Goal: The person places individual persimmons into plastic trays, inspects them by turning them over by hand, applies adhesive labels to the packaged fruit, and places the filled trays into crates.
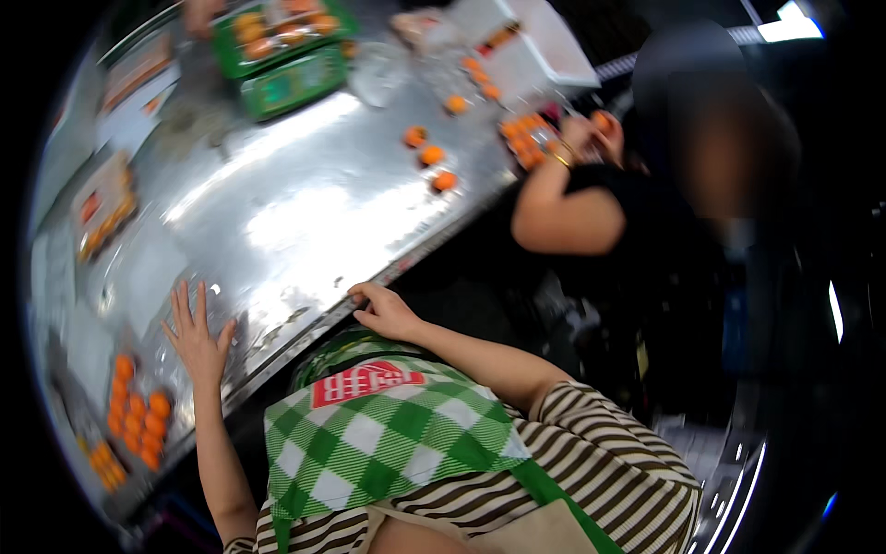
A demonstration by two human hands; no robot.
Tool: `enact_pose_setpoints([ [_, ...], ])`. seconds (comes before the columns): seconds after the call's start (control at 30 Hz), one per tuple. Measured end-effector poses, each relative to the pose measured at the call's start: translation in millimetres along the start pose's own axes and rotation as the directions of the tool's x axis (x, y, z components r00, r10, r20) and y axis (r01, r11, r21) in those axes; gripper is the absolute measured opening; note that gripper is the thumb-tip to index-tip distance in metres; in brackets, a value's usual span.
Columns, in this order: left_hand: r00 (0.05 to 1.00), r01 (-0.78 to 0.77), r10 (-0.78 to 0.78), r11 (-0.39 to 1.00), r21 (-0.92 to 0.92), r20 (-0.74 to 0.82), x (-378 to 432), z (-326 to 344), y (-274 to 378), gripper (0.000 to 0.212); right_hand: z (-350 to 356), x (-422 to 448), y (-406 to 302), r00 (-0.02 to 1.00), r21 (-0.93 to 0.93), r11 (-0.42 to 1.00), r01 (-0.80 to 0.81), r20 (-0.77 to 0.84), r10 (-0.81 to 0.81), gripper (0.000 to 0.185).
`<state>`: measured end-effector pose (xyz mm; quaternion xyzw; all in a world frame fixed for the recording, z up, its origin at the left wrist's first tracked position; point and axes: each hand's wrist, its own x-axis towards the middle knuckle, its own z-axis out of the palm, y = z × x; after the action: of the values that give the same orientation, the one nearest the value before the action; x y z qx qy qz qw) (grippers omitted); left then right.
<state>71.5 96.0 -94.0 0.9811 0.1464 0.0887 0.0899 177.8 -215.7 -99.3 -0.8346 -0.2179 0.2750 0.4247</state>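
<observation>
My left hand (197, 343), fingers spread and palm down, is on or just above transparent plastic film (232, 322) at the left part of a metal table (297, 215). Beside its wrist lies a cluster of small orange fruits (138, 419). My right hand (386, 311) touches the table's front edge with bent fingers and thumb apart, holding nothing that I can see. Three orange fruits (432, 154) lie loose in a row farther up the tabletop.
A green weighing scale (294, 86) bears packed orange fruits (257, 38), near another person's blurred hand (201, 15). A wrapped fruit pack (107, 204) lies left. On the right, a co-worker's hands (588, 135) hold a fruit over a filled tray (527, 140), near a white foam box (554, 48).
</observation>
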Motion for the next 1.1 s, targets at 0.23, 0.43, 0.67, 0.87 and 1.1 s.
enact_pose_setpoints([
  [0.23,0.873,-0.250,0.218,0.968,0.017,0.437,-0.5,2.3,59.1,0.071,-29.0,-130.7,38.5,0.873,0.133,0.927,-0.351,-0.312,0.375,0.026],
  [0.43,0.919,-0.219,0.122,0.949,0.226,0.375,-7.8,11.4,33.5,0.061,8.3,-233.7,105.0,0.633,0.301,0.819,-0.488,-0.524,0.570,0.024],
  [0.67,0.918,-0.365,0.327,0.918,0.157,0.222,9.0,-24.0,61.5,0.053,83.9,-335.3,130.0,0.267,0.681,0.576,-0.451,-0.513,0.816,0.022],
  [0.87,0.749,-0.606,0.629,0.778,-0.168,0.209,15.6,-34.3,123.9,0.047,179.3,-399.8,142.9,-0.005,0.837,0.377,-0.396,-0.413,0.911,0.018],
  [1.1,0.559,-0.671,0.800,0.591,-0.447,0.218,-2.8,-12.0,214.1,0.030,245.1,-450.1,164.5,-0.338,0.997,-0.056,-0.052,0.036,0.941,0.016],
])
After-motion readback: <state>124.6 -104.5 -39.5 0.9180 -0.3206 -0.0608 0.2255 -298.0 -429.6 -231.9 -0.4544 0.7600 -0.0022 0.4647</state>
